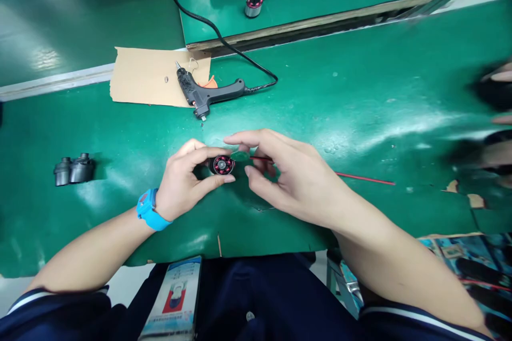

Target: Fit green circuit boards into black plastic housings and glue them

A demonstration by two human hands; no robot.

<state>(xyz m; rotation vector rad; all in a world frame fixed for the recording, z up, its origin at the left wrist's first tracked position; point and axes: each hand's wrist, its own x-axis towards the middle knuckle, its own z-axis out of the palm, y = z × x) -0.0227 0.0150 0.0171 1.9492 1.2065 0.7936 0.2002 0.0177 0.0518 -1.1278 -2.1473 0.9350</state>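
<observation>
My left hand (pixel 188 168) is closed on a small motor stator (pixel 222 164), thumb below and index finger above. Its face, with dark red windings around a central hole, points up toward me. Beside it, at the upper right, is a small round green circuit board (pixel 240 156). My right hand (pixel 282 170) is around the board's right side, with thumb and index finger spread apart. A fingertip is close to the board; I cannot tell whether it touches. A red wire (pixel 366 178) runs from the board behind my right hand and out to the right.
A black glue gun (pixel 212 93) lies partly on a cardboard piece (pixel 140 74), its cord looping up. Two black cylindrical parts (pixel 74 169) stand at left. Several stators (pixel 254 4) with boards sit on the raised shelf. Another person's blurred hands (pixel 502 73) are at the right edge.
</observation>
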